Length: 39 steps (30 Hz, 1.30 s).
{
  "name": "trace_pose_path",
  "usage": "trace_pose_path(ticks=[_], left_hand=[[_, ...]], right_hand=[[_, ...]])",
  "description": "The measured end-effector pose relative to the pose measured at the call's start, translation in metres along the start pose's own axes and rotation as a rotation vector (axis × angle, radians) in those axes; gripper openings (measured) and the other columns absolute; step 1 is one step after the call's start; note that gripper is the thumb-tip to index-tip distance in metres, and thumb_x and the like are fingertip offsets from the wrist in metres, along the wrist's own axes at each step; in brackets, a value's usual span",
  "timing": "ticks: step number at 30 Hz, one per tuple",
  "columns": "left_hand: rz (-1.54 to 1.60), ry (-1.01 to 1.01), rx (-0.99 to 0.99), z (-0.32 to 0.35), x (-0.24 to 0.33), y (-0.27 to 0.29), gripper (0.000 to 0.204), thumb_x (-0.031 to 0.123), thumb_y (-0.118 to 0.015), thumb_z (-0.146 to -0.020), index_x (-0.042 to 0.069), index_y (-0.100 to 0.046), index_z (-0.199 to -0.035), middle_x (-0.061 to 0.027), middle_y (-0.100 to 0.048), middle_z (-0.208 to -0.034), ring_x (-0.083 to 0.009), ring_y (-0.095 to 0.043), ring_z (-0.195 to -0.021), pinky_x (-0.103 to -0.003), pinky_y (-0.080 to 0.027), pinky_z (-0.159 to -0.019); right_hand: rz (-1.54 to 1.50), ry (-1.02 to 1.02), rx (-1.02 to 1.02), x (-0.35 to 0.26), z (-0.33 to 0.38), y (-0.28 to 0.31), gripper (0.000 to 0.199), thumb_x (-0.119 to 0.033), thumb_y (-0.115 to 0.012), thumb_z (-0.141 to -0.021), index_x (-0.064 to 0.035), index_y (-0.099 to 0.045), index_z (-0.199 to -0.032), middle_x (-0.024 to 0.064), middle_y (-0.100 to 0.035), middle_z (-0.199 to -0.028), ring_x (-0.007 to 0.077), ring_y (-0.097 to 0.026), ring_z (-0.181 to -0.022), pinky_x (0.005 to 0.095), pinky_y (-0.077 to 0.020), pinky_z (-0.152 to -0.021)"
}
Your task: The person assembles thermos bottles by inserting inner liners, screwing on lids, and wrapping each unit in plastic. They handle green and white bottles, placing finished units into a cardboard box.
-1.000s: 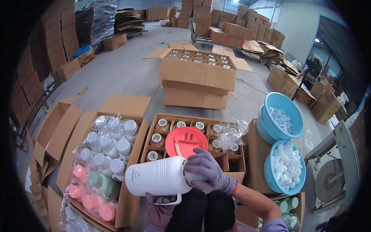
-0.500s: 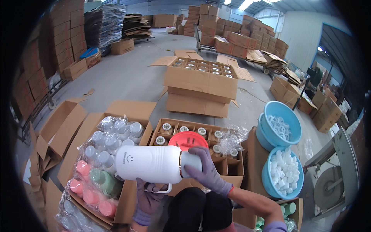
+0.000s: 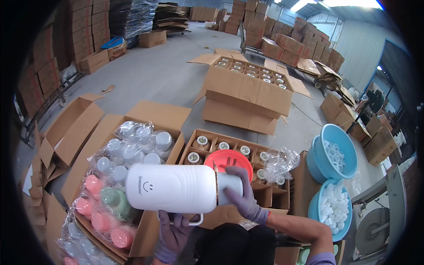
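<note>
A white vacuum flask [image 3: 172, 187] with a printed smiling face lies sideways across my lap, its grey cup lid [image 3: 229, 188] pointing right. My left hand [image 3: 173, 233], in a purple glove, grips the flask's white handle from below. Around the grey lid close the gloved fingers of my right hand [image 3: 248, 198]; its thumb rests on the lid's near side. Just behind the lid, a red round tray [image 3: 240, 160] with small dark pieces sits on a divided carton [image 3: 187, 148] of silver-topped bottles.
At left, an open carton [image 3: 152, 110] holds plastic-wrapped grey, pink and green lids. Two blue basins [image 3: 349, 141] at right contain white rings and small white caps [image 3: 334, 207]. Another bottle-filled carton [image 3: 247, 99] stands ahead. Stacked boxes line the back.
The view has shifted, so the surroundings sit further right. The flask has turned slightly about its length; both hands keep their hold on the handle and lid.
</note>
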State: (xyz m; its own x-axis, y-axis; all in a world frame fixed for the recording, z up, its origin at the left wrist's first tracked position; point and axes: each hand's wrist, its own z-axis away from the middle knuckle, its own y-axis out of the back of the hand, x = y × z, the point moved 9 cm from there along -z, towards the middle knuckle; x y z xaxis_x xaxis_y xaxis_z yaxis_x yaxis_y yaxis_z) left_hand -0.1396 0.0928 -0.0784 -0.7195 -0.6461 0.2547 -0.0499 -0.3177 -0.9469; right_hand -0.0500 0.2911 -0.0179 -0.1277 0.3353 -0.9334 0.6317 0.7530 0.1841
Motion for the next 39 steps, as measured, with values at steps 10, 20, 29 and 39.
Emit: trace_pose_path(ticks=[10, 20, 29, 39], left_hand=[[-0.704, -0.307, 0.154, -0.031, 0.13, 0.069, 0.034, 0.019, -0.062, -0.094, 0.001, -0.053, -0.122, -0.0061, -0.063, -0.089, -0.015, -0.056, -0.057, -0.029, -0.049, -0.049], [-1.287, 0.145, -0.044, -0.041, 0.069, 0.016, 0.065, 0.01, -0.083, -0.071, -0.007, -0.06, -0.13, -0.0078, -0.07, -0.088, -0.0095, -0.061, -0.06, -0.023, -0.051, -0.053], [-1.27, 0.329, -0.256, -0.021, 0.051, -0.003, 0.066, 0.009, -0.081, -0.067, -0.004, -0.063, -0.129, -0.0039, -0.071, -0.089, -0.008, -0.062, -0.066, -0.022, -0.052, -0.058], [-1.43, 0.603, -0.713, 0.017, 0.002, -0.053, 0.054, 0.011, -0.081, -0.07, 0.0, -0.069, -0.122, -0.0056, -0.073, -0.105, -0.0124, -0.066, -0.095, -0.029, -0.053, -0.087]], right_hand=[[0.368, -0.351, -0.515, 0.164, -0.048, -0.023, 0.044, -0.045, -0.06, -0.095, -0.0081, -0.068, -0.117, 0.0115, -0.067, -0.115, 0.0258, -0.063, -0.105, 0.037, -0.0502, -0.091], [1.162, -0.314, -0.256, 0.298, -0.078, 0.066, 0.037, -0.018, -0.068, -0.079, -0.0029, -0.062, -0.112, 0.0179, -0.057, -0.118, 0.0325, -0.063, -0.104, 0.0449, -0.0553, -0.085], [0.342, 0.525, -0.676, -0.081, -0.004, -0.01, 0.018, -0.014, -0.072, -0.085, -0.0106, -0.063, -0.1, 0.0088, -0.06, -0.114, 0.0257, -0.059, -0.112, 0.0434, -0.0485, -0.097], [0.585, 1.015, -0.721, -0.19, 0.105, -0.01, 0.019, -0.023, -0.069, -0.079, -0.0103, -0.057, -0.086, 0.0099, -0.055, -0.102, 0.0298, -0.057, -0.099, 0.0518, -0.048, -0.099]])
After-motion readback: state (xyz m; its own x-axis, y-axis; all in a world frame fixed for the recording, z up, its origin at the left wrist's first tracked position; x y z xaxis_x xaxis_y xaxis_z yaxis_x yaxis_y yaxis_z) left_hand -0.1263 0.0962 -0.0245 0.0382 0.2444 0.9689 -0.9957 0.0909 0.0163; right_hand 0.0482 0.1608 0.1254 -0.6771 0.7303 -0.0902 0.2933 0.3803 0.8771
